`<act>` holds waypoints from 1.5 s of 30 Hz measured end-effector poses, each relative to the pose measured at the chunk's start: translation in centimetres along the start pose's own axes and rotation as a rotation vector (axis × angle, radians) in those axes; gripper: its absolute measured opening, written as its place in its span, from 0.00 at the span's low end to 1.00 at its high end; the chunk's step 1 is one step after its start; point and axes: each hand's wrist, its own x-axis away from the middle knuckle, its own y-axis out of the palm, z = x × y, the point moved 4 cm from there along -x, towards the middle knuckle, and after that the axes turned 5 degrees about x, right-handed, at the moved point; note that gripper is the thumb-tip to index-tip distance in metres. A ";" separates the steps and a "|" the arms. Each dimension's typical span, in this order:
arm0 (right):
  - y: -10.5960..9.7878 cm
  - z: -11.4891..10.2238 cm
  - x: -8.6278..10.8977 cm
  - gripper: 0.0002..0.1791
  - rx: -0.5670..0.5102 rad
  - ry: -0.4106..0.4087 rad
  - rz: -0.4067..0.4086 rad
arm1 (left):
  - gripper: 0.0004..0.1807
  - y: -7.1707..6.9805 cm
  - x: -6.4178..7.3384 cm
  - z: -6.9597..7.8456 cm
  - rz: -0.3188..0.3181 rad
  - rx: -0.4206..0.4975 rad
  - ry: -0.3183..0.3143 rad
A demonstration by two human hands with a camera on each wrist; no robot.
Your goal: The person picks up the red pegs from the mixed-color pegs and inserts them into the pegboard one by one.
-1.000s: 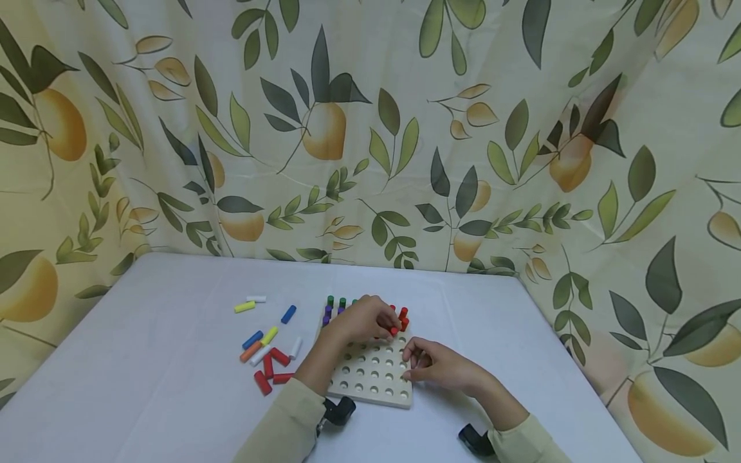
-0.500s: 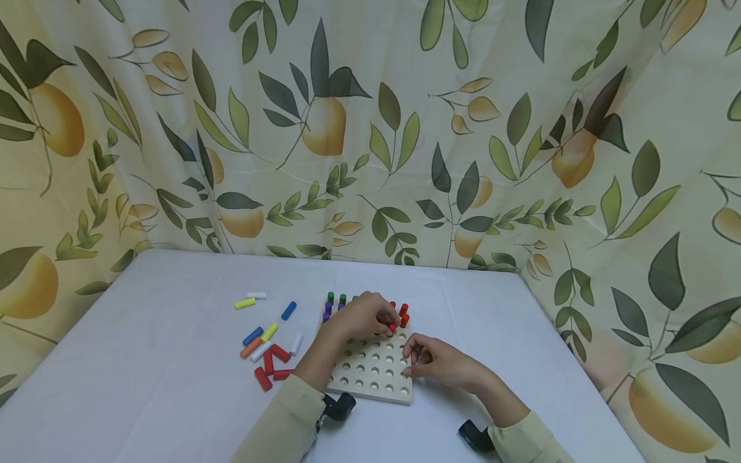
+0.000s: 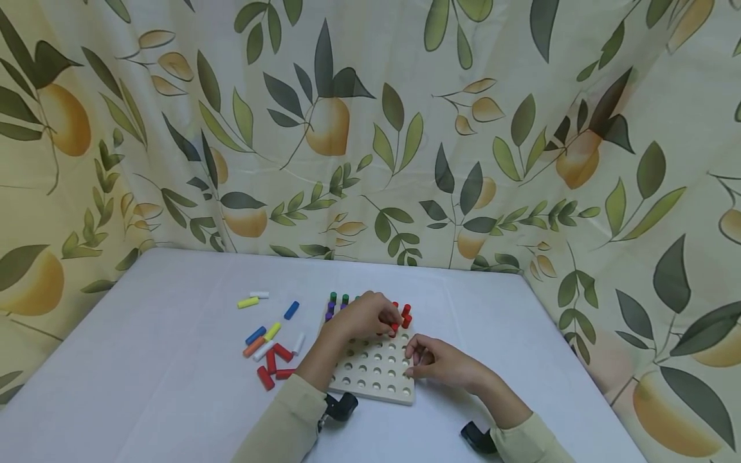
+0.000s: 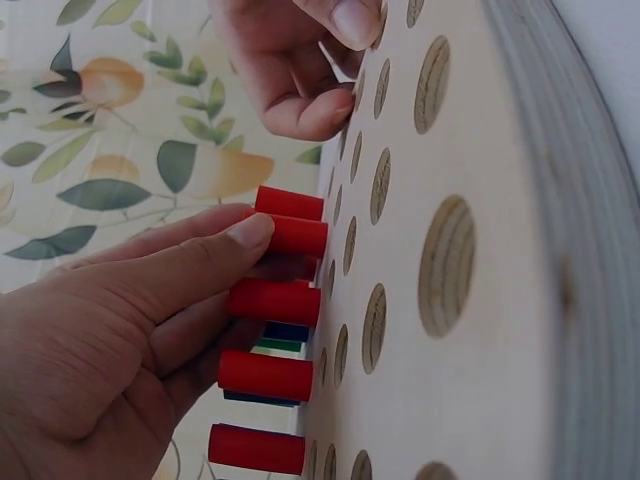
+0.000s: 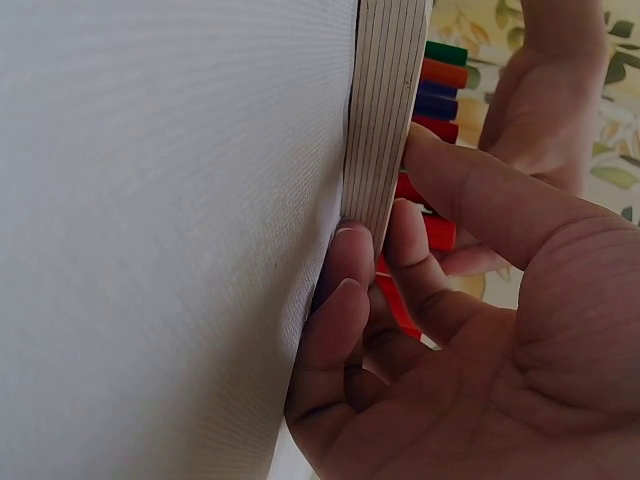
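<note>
A pale wooden pegboard (image 3: 370, 386) with rows of round holes lies on the table. Over its far half, my left hand (image 3: 370, 316) pinches a red peg (image 4: 300, 236) between thumb and fingers. That peg's lower end is at the board, though how deep it sits I cannot tell. More red pegs (image 4: 266, 375) stand in a row beside it. At the board's right side, my right hand (image 3: 442, 364) grips the edge, its thumb on the holed face and fingertips against the layered side (image 5: 385, 110). My left hand hides part of the far rows.
Left of the board lie loose pegs: several red ones (image 3: 265, 378), blue ones (image 3: 255, 335), yellow ones (image 3: 248, 302), white ones (image 3: 298, 343) and an orange one (image 3: 253, 347). Green pegs (image 3: 333, 297) and purple pegs (image 3: 330, 308) stand at the far left corner. A patterned curtain (image 3: 370, 128) hangs behind the table.
</note>
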 end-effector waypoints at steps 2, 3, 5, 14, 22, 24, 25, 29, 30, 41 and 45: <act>0.0 0.1 0.1 0.16 -0.006 0.003 -0.002 | 0.11 0.0 0.0 0.1 -0.003 -0.002 -0.007; 0.0 0.1 0.2 0.16 -0.009 0.003 -0.003 | 0.11 0.0 0.1 0.2 -0.004 -0.003 -0.011; 0.0 0.0 0.3 0.16 -0.011 0.003 -0.007 | 0.11 0.0 0.2 0.3 -0.002 -0.012 -0.018; 0.1 0.0 0.4 0.16 -0.009 -0.008 -0.024 | 0.08 -0.8 1.2 1.3 0.031 -0.049 -0.055; 0.5 0.1 0.1 0.15 -0.022 0.002 -0.024 | 0.10 -1.4 2.1 1.9 0.022 -0.021 -0.037; 0.7 -0.1 0.0 0.15 -0.024 -0.005 -0.030 | 0.10 -1.7 2.6 1.9 0.022 -0.023 -0.035; 0.8 -0.2 -0.1 0.15 -0.026 -0.007 -0.034 | 0.10 -1.8 2.8 1.9 0.023 -0.028 -0.034; 1.0 -0.6 -0.2 0.15 -0.013 -0.022 -0.035 | 0.09 -2.4 3.8 1.5 0.033 -0.052 -0.019; 1.1 -0.7 -0.3 0.15 -0.010 -0.021 -0.034 | 0.09 -2.6 4.2 1.3 0.032 -0.052 -0.010; 0.5 -0.4 0.0 0.15 0.019 0.008 -0.011 | 0.07 -6.1 7.5 0.8 0.007 0.020 0.107; 0.2 -0.2 0.3 0.16 0.024 0.021 0.006 | 0.07 -7.3 8.4 0.3 0.006 -0.012 0.098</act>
